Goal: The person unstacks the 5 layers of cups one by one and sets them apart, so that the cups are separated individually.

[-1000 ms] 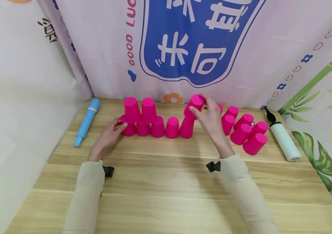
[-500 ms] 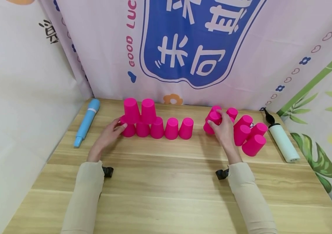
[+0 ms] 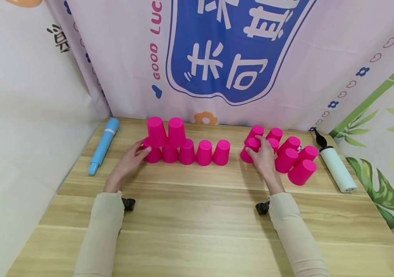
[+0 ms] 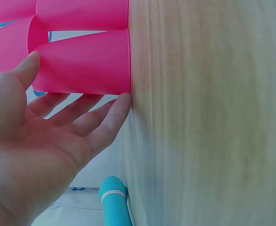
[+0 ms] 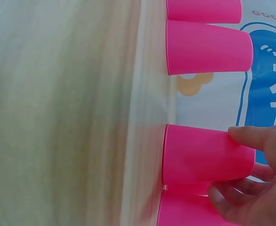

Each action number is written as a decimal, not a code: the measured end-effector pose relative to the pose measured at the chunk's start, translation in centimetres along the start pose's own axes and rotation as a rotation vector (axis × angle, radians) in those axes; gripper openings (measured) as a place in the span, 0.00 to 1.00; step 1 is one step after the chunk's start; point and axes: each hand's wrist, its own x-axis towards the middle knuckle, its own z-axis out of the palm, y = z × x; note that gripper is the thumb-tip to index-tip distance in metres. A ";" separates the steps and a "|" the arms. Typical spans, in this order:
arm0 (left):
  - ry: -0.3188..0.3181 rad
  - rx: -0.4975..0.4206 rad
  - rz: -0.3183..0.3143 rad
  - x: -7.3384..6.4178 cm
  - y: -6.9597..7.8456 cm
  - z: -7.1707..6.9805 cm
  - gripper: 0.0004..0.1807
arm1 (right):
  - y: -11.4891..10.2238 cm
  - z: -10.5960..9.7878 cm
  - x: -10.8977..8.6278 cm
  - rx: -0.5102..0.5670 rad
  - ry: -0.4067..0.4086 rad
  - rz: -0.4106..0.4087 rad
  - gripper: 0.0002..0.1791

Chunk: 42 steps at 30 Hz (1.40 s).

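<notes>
Pink cups stand upside down in a row on the table, with two more, including an upper cup (image 3: 176, 132), stacked on the row's left part. My left hand (image 3: 127, 159) lies against the row's leftmost cup (image 4: 86, 63); the thumb touches its front near the top and the extended fingers reach along its outer side. To the right of the row, my right hand (image 3: 267, 158) pinches a pink cup (image 5: 204, 155) between thumb and fingers. That cup is upside down, its rim at the tabletop. Its far side is hidden.
Several other upside-down pink cups, such as a front cup (image 3: 302, 172), stand close together right of my right hand. A pale green pump (image 3: 339, 169) lies at the table's right, a blue pump-like tube (image 3: 103, 146) at its left. A printed curtain (image 3: 127, 57) hangs behind.
My right hand carried a tilted cup from above the row's right end down to the right, onto the table beside the other loose cups. The left hand has stayed in place.
</notes>
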 end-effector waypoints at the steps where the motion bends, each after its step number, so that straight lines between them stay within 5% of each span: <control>1: 0.000 0.000 -0.002 0.0 0.0 0.0 0.39 | 0.0 0.0 0.0 -0.001 -0.002 0.001 0.32; 8: -0.002 0.016 0.002 0.1 0.1 -0.2 0.39 | -1.5 -0.4 -0.2 -0.077 0.049 -0.043 0.32; 14: 0.002 0.012 -0.001 -0.1 0.3 -0.4 0.39 | -7.5 -0.7 -0.1 -0.007 0.127 -0.269 0.30; 21: 0.006 0.024 0.005 0.0 0.1 -0.2 0.40 | -15.2 2.0 0.6 0.281 -0.147 -0.389 0.33; 29: -0.002 0.010 0.012 0.1 0.1 0.4 0.39 | -18.5 5.8 1.3 0.295 -0.403 -0.346 0.42; 42: 0.010 0.038 0.005 -0.2 0.2 0.3 0.39 | -18.5 8.7 1.6 0.230 -0.379 -0.301 0.36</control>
